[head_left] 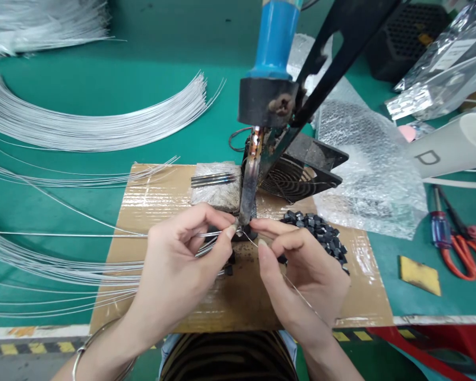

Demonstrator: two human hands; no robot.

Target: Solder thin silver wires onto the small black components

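Observation:
My left hand [182,259] is closed in a pinch on a thin white wire [71,233], which runs in from the left. Its fingertips are close below the tip of a blue-handled soldering iron [249,185], held pointing down on a black stand. My right hand [307,272] pinches a thin strand of solder wire [301,297]. The strand's end reaches the iron's tip. A small piece where the wire, solder and tip meet is mostly hidden by my fingers. A heap of small black connector-like blocks [317,230] lies just behind my right hand.
Cardboard [365,296] covers the mat under my hands. Bundles of white wire [103,129] lie left. A black fan [297,169] stands behind the iron, beside a wrapped block [214,193] bearing metal rods. Bubble wrap [365,164], a yellow sponge [420,275] and red-handled scissors [462,259] are right.

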